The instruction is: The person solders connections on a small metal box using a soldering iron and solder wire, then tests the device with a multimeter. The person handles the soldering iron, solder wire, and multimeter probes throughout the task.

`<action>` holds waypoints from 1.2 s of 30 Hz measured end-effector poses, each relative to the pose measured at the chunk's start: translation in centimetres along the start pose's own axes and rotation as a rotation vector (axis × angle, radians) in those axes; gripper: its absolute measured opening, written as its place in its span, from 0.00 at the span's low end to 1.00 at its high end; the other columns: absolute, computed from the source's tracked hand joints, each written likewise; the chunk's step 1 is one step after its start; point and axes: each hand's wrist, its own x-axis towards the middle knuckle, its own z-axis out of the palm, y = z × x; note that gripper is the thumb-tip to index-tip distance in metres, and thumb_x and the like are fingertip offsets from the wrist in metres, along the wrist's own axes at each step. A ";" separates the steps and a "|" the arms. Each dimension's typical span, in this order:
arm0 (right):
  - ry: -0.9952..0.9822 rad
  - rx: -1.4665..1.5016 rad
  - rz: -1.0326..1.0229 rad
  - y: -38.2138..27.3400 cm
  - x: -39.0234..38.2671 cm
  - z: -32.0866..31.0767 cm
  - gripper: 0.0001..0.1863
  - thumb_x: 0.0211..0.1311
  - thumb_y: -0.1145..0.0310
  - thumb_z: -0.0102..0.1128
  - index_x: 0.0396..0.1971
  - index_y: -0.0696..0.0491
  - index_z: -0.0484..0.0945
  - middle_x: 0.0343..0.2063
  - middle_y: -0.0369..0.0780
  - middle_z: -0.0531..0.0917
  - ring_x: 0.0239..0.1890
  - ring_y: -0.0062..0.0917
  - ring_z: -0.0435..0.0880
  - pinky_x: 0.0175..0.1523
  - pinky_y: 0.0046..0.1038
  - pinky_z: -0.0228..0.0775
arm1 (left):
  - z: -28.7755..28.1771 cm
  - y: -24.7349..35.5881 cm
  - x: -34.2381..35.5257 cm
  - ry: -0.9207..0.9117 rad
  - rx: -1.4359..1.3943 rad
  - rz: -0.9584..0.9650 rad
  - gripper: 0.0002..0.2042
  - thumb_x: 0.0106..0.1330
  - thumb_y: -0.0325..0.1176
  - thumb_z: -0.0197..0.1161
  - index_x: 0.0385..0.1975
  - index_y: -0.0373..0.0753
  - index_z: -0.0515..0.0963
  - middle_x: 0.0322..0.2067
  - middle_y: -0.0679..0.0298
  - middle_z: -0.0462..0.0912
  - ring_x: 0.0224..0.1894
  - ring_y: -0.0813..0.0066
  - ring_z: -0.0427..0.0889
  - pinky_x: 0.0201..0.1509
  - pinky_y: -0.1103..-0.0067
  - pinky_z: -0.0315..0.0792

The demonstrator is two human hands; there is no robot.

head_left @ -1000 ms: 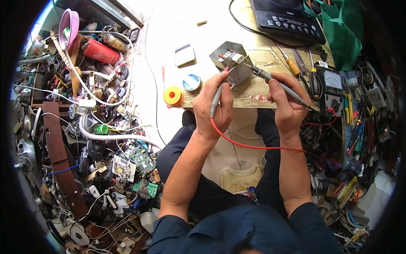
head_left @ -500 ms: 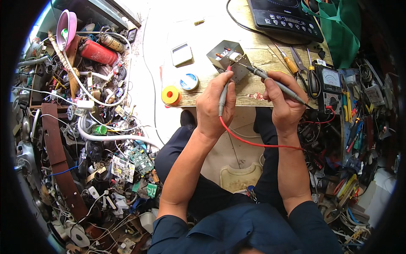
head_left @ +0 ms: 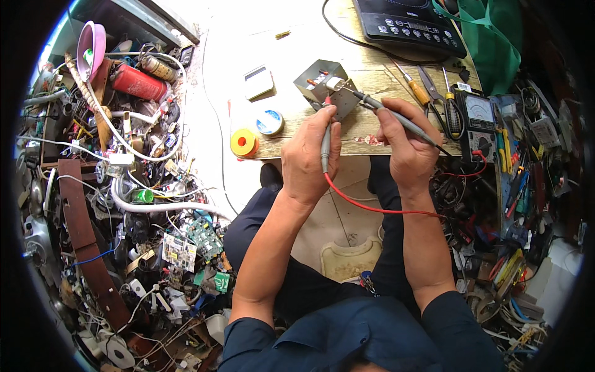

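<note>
Both hands steadied; red probe points away.

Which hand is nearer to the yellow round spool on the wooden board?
Left. The left hand holds a red-wired probe just right of the yellow round spool; the right hand is farther right, holding another probe.

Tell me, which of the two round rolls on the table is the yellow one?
The yellow roll is the one at the table's left edge, nearest the front corner. The other roll, just right of it and farther back, is white and blue.
</note>
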 end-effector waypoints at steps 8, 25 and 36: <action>-0.065 -0.119 -0.014 0.2 0.4 0.1 0.11 0.71 0.77 0.72 0.49 0.63 0.88 0.32 0.37 0.89 0.29 0.15 0.85 0.34 0.18 0.78 | 0.1 0.4 0.0 -0.019 -0.050 -0.086 0.13 0.77 0.22 0.63 0.59 0.32 0.81 0.47 0.46 0.90 0.44 0.54 0.93 0.48 0.67 0.85; -0.036 -0.040 0.019 0.0 0.2 0.3 0.11 0.70 0.76 0.73 0.49 0.62 0.88 0.29 0.36 0.88 0.27 0.14 0.82 0.33 0.19 0.73 | 0.1 0.0 0.0 -0.012 -0.025 -0.036 0.13 0.77 0.23 0.64 0.58 0.31 0.81 0.44 0.48 0.90 0.42 0.58 0.93 0.45 0.70 0.85; -0.043 -0.030 0.032 -0.1 0.1 0.1 0.11 0.71 0.75 0.73 0.50 0.63 0.88 0.31 0.36 0.88 0.28 0.15 0.84 0.33 0.18 0.74 | 0.3 0.1 0.0 -0.006 -0.024 -0.033 0.12 0.79 0.24 0.64 0.58 0.32 0.82 0.43 0.49 0.91 0.40 0.62 0.93 0.44 0.73 0.85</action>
